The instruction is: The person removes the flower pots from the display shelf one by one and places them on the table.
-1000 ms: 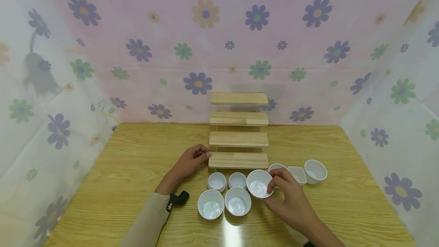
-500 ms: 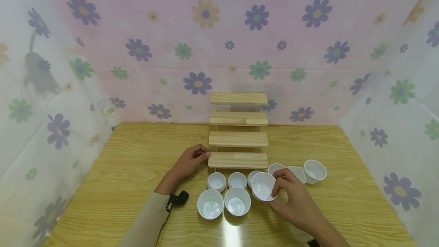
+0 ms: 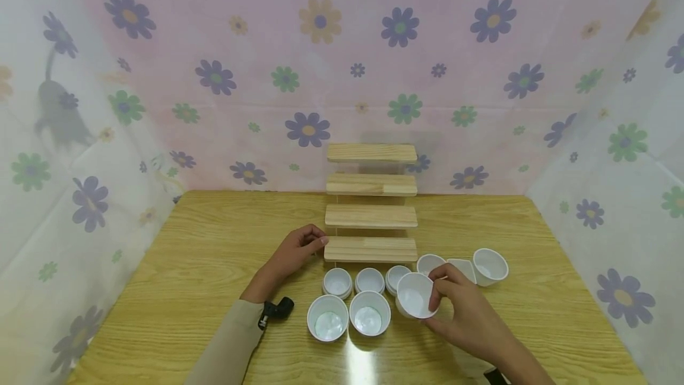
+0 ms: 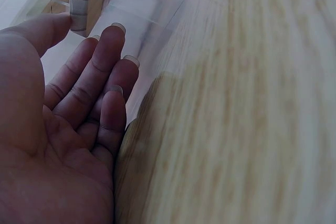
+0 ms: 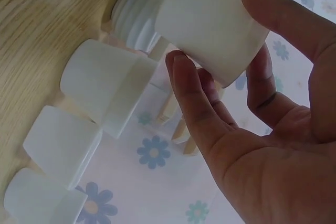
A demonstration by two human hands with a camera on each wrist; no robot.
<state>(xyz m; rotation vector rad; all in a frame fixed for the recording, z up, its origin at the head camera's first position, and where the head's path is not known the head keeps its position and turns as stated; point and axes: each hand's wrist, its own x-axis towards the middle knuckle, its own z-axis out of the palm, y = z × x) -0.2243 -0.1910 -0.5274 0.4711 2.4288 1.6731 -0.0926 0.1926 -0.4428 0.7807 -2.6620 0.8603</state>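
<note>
My right hand (image 3: 470,314) pinches a white cup (image 3: 414,294) by its side, thumb opposite the fingers, just right of two similar white cups (image 3: 328,334) standing in front. The right wrist view shows the cup (image 5: 210,24) tilted, its smooth side facing the camera. My left hand (image 3: 293,254) rests at the left end of a four-step wooden display stand (image 3: 371,248). Seen from the left wrist, the thumb touches the end of a wooden step (image 4: 80,6), while the loosely bent fingers lie beside the clear side panel (image 4: 152,24).
Three small ribbed white bowls (image 3: 338,283) line up in front of the stand. To their right stand a round white cup (image 3: 429,264), a squarish white dish (image 3: 464,268) and a slanted white cup (image 3: 490,266). A flowered cloth (image 3: 363,88) backs the wooden table (image 3: 214,242).
The right hand has moved the white cup a little right and toward the front, uncovering the third small bowl. The left hand stays at the stand.
</note>
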